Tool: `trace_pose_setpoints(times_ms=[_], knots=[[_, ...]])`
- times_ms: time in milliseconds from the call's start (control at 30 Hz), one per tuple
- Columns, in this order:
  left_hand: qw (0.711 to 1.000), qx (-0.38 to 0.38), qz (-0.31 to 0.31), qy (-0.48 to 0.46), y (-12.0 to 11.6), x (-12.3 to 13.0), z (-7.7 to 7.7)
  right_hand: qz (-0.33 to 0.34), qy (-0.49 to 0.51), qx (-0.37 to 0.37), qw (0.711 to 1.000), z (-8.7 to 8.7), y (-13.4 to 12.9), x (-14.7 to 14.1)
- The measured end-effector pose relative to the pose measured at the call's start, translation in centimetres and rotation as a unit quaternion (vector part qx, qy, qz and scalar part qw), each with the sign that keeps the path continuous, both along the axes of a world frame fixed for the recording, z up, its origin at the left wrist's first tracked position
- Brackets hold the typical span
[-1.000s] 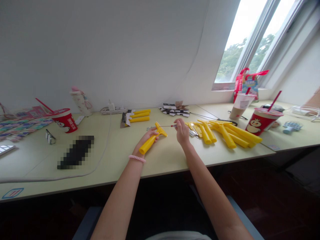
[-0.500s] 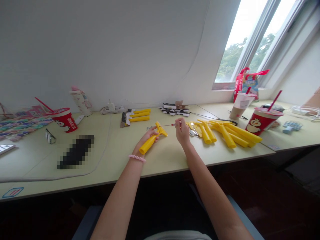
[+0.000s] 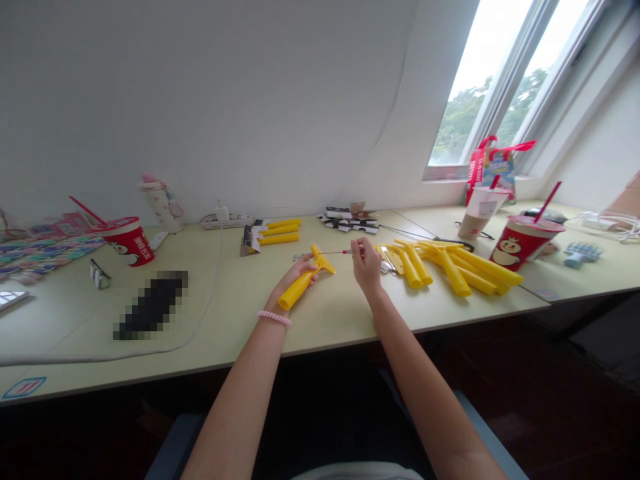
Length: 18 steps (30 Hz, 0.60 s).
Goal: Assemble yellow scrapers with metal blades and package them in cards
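Two bare forearms are extended over a pale laminate desk (image 3: 225,303). Left hand (image 3: 299,279): fingers (image 3: 310,280) are curled around a yellow plastic scraper (image 3: 299,291). Right hand (image 3: 367,265): fingertips (image 3: 358,248) are pinched on a thin red-banded rod (image 3: 334,252), its far end just beside the scraper head.

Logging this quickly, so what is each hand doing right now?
Left hand: closed, holding a yellow plastic scraper.
Right hand: pinched closed, holding a slim screwdriver.
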<state>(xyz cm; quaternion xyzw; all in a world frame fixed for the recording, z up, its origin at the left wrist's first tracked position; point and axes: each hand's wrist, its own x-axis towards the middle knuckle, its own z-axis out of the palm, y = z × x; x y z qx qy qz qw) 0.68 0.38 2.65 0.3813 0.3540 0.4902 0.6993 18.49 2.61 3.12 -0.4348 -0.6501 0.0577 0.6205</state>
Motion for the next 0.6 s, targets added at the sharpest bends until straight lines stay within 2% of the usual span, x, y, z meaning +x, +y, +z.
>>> trace_pose_setpoints(times_ms=[100, 267, 400, 600], knots=[[1.000, 0.006, -0.007, 0.002, 0.02, -0.02, -0.01, 0.017, -0.006, -0.013, 1.000, -0.14, 0.19, 0.04], [1.000, 0.013, -0.019, 0.001, 0.29, -0.19, -0.30, 0.006, 0.017, 0.003, 1.000, -0.24, 0.48, 0.07], [1.000, 0.018, -0.022, 0.000, 0.47, -0.33, -0.53, 0.029, 0.034, 0.014, 0.999, -0.19, 0.35, 0.05], [1.000, 0.018, -0.021, 0.001, 0.47, -0.28, -0.52, 0.006, 0.040, 0.014, 0.999, -0.03, 0.02, -0.01]])
